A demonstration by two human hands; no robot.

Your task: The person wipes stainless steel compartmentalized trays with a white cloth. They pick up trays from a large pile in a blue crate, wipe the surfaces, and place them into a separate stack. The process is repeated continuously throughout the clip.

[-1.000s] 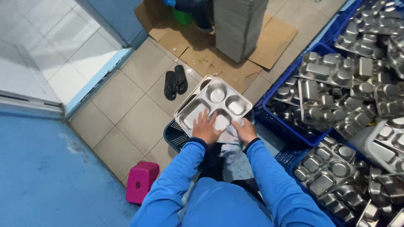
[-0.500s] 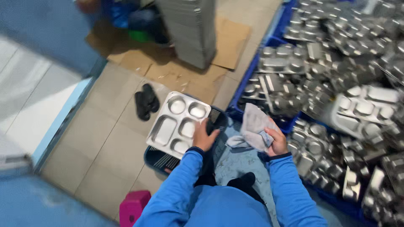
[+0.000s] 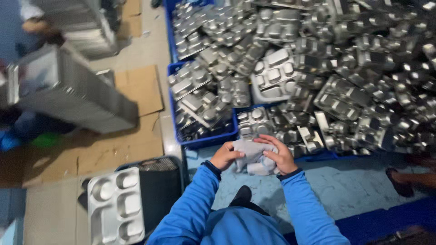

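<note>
1. Fingers [image 3: 270, 141] on both of my hands are curled shut around a gray cloth [image 3: 254, 156].
2. My left hand [image 3: 225, 155] grips the left side of the cloth, and its fingers press into the folds.
3. My right hand [image 3: 278, 155] grips the right side and the top of the cloth. Both hands touch the cloth, and the cloth is bunched up between them.
4. I hold the cloth up in front of my body, above the light blue floor [image 3: 345, 186] and just in front of the blue crate [image 3: 205, 140].
5. That blue crate is full of shiny metal trays, all tipped and mixed up.
6. More metal trays make a big pile [image 3: 336, 77] behind it and to the right, lying on top of each other.
7. One metal tray [image 3: 115, 206] lies flat by my left side. It has round and square dips in it. It rests on a black basket [image 3: 156, 186].
8. Brown cardboard [image 3: 136, 90] lies on the floor to the left.
9. A tall stack of trays [image 3: 68, 90] is on the far left, but it looks blurry.
10. My sleeves [image 3: 195, 204] are bright blue.
</note>
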